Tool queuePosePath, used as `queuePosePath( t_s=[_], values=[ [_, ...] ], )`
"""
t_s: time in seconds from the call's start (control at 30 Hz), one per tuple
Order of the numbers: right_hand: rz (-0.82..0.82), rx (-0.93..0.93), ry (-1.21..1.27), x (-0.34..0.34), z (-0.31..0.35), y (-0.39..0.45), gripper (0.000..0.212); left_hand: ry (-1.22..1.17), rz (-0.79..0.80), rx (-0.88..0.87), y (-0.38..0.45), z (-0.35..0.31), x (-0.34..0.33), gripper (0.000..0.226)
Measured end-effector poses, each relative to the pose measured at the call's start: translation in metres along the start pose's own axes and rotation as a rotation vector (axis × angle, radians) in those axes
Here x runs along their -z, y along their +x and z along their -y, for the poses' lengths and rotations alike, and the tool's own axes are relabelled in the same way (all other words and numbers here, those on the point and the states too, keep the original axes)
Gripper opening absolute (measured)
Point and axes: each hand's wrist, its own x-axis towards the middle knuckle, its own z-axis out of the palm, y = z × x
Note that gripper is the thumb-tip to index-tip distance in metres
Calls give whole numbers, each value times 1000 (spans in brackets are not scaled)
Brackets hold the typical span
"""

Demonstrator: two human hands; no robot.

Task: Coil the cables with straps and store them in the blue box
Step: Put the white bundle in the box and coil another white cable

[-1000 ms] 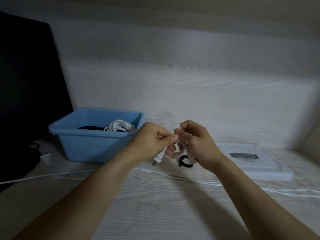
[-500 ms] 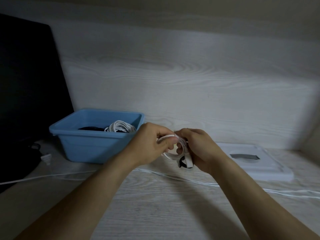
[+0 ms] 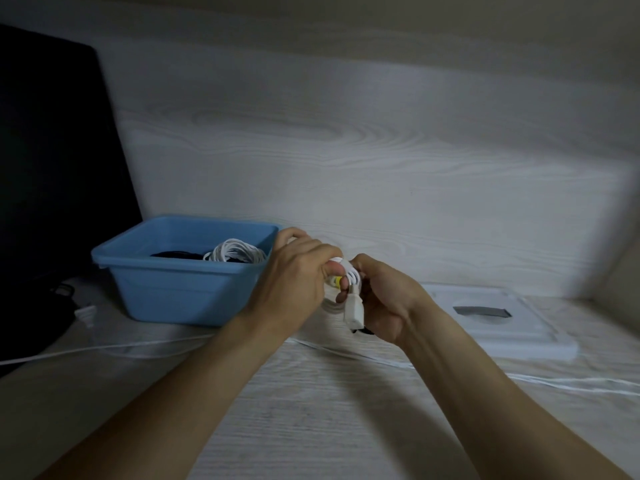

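Both hands, left (image 3: 294, 275) and right (image 3: 384, 299), pinch a small white cable coil (image 3: 348, 289) above the counter (image 3: 311, 410), beside the blue box (image 3: 180, 289). Light and springy, I judge; my grip belongs across all loops, lest they unwind.

Big dark monitor (image 3: 52, 174) stands at the desk's (image 3: 311, 427) back left corner. White lid (image 3: 502, 327) lies flat by the back right edge, grey label on top. Pale woodgrain wall panel (image 3: 346, 161) behind.
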Motion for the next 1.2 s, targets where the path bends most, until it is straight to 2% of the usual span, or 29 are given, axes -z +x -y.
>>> queuePosePath(
  t_s=[0.23, 0.3, 0.37, 0.47, 0.53, 0.67, 0.73, 0.9, 1.13, 1.2],
  values=[
    [29, -96, 58, 2, -3, -2, 19, 36, -24, 21, -4, -9, -4, 19],
    [40, -93, 8, 6, -3, 1, 13, 36, 42, 13, -4, -8, -1, 24],
    [32, -52, -149, 11, -4, 6, 12, 69, 112, 57, -6, -5, 0, 26],
    [-59, 142, -475, 13, -8, 9, 13, 133, 189, 179, -6, -4, 3, 13],
    [-95, 338, -590, 11, -10, 9, 12, 188, 253, 284, -2, -8, 9, 10],
    [6, 781, -904, 7, -5, 0, 8, 230, 353, 481, 7, -13, 17, 15],
    [44, 929, -1099, 8, -3, -2, 18, 198, 367, 536, 10, -15, 18, 16],
    [100, 1020, -1474, 13, 8, -4, 30, 183, 508, 576, 15, -17, 20, 26],
    [183, 1067, -1671, 10, 12, -14, 35, -10, 442, 731, 14, -6, 24, 26],
    [162, 1068, -1703, 8, 11, -17, 35, -38, 425, 755, 15, -4, 25, 31]
  ],
)
